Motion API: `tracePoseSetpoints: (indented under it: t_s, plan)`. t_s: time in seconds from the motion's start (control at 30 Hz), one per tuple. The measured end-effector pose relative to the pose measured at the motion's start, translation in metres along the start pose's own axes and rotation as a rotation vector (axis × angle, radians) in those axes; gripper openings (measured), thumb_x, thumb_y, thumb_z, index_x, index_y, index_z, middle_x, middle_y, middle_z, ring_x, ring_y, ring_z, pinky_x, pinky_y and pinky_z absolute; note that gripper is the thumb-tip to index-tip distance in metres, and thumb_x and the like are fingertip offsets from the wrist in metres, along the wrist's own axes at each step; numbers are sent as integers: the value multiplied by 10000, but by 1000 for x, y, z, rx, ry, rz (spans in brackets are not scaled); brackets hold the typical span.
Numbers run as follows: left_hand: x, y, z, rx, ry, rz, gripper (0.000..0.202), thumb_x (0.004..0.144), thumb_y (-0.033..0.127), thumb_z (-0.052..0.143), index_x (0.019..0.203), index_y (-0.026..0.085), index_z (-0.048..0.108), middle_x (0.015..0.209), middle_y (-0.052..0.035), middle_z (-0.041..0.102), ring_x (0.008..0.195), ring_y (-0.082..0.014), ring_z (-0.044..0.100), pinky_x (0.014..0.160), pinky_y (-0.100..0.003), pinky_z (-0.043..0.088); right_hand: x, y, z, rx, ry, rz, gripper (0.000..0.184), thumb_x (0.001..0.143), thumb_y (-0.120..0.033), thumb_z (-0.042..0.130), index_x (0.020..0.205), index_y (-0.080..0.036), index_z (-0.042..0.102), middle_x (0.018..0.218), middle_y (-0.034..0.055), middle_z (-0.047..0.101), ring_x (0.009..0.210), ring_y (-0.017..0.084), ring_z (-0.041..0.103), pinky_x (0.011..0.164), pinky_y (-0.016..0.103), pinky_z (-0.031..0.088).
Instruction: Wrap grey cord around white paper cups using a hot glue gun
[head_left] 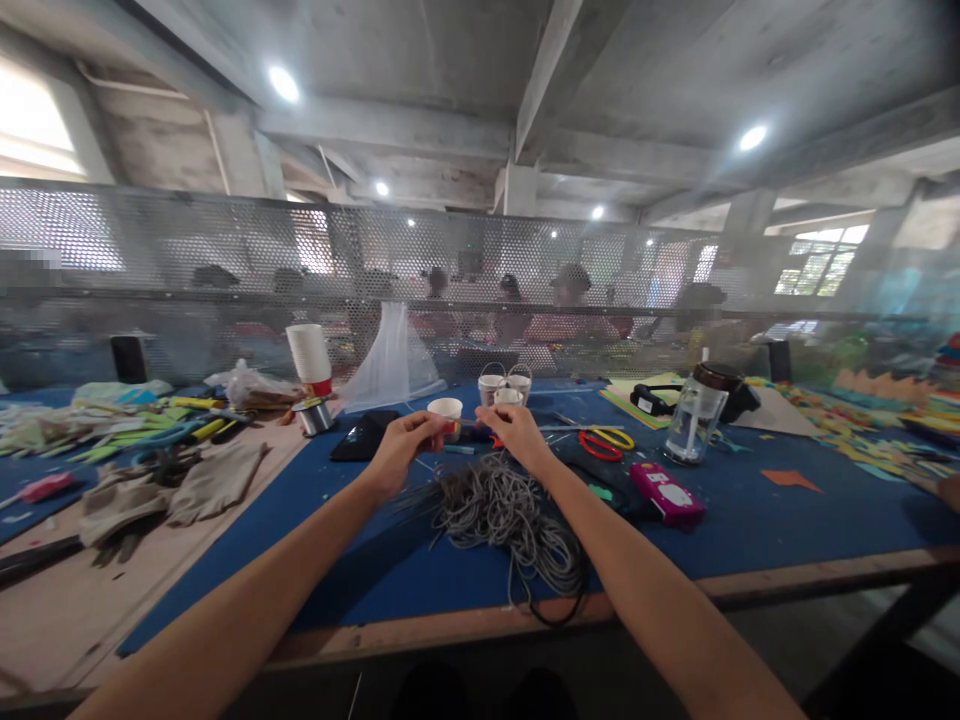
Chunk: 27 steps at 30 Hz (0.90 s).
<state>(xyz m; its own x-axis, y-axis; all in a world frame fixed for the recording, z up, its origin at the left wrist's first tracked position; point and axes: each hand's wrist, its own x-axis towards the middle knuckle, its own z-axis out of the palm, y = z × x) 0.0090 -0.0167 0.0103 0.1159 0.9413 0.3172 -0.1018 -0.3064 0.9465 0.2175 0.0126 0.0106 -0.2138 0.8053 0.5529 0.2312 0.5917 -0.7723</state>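
My left hand (405, 452) is closed in a pinch beside a white paper cup (445, 408) with a red and yellow band low on its side. Whether the fingers touch that cup, I cannot tell. My right hand (519, 436) also pinches, in front of several small white cups with wire handles (492, 384). A thin pale line seems to run between the two hands, too fine to name. Under them lies a tangled heap of grey cord (510, 520). Scissors with red and yellow handles (604, 442) rest to the right of my right hand.
A stack of paper cups (308, 355), a wire spool (313, 416) and a dark phone-like slab (363, 436) stand left. Gloves (217, 482) and tools lie further left. Right are a magenta box (666, 494), a glass bottle (694, 420) and paper scraps. Perforated mesh (465, 260) rises behind.
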Motion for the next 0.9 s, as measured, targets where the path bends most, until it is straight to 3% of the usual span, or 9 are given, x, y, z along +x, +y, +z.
tracePoseSetpoints:
  t_s: [0.13, 0.3, 0.37, 0.5, 0.6, 0.67, 0.73, 0.8, 0.9]
  plan:
    - [3, 9, -6, -150, 62, 6, 218, 725, 344, 744, 773, 138, 691, 581, 3, 587, 542, -103, 513, 552, -218, 401, -1, 1, -2, 7, -27, 55, 514, 828, -610, 578, 556, -174, 555, 470, -48, 411, 468, 87, 381, 494, 238, 301]
    - [6, 25, -11, -313, 56, -21, 195, 742, 296, 736, 811, 118, 695, 544, 22, 536, 518, -77, 485, 523, -181, 415, 0, 2, -3, 87, -59, 150, 643, 854, -693, 468, 464, -182, 472, 420, -29, 410, 430, 85, 387, 485, 237, 315]
    - [5, 36, -12, -392, 55, -14, 179, 755, 265, 726, 832, 106, 695, 538, 25, 527, 510, -70, 479, 526, -173, 430, 0, 2, -3, 91, -103, 186, 665, 869, -710, 415, 480, -179, 508, 435, -14, 453, 430, 89, 401, 478, 238, 319]
    - [-1, 60, -6, -539, 18, -29, 163, 778, 159, 690, 928, 96, 683, 555, 27, 526, 510, -63, 483, 507, -158, 438, 0, 2, 1, 42, -105, 124, 569, 874, -681, 449, 782, -175, 692, 669, 20, 641, 623, 138, 569, 611, 251, 437]
    - [-6, 74, 8, -587, -14, -48, 140, 795, 127, 671, 932, 97, 672, 625, 5, 573, 561, -63, 528, 554, -154, 475, -2, -5, 5, 118, -129, 29, 514, 884, -643, 481, 1026, -204, 707, 1009, 58, 703, 975, 193, 623, 868, 312, 456]
    - [-7, 81, 19, -584, -40, -51, 111, 808, 137, 660, 916, 114, 668, 665, -4, 595, 593, -71, 554, 592, -167, 500, -5, -12, 7, 298, -248, 57, 531, 919, -632, 426, 1140, -217, 673, 1085, 73, 699, 1063, 202, 616, 952, 355, 430]
    - [-6, 85, 26, -542, -36, -30, 88, 828, 174, 642, 900, 129, 663, 678, -4, 593, 595, -76, 557, 586, -171, 499, -9, -18, 9, 448, -384, 86, 529, 925, -624, 428, 1149, -207, 664, 988, 73, 716, 985, 193, 651, 948, 369, 439]
    - [-4, 86, 27, -489, -7, -5, 93, 831, 201, 638, 900, 143, 659, 669, 6, 581, 593, -78, 553, 586, -176, 495, -12, -21, 9, 496, -469, 104, 500, 885, -622, 516, 1003, -173, 702, 765, 42, 689, 780, 170, 665, 847, 336, 482]
    - [2, 80, 17, -440, 81, 11, 131, 784, 232, 693, 873, 142, 658, 619, 25, 562, 560, -68, 531, 567, -169, 476, -11, -19, 7, 518, -408, 153, 465, 816, -607, 624, 727, -154, 674, 525, -31, 528, 515, 106, 537, 675, 278, 494]
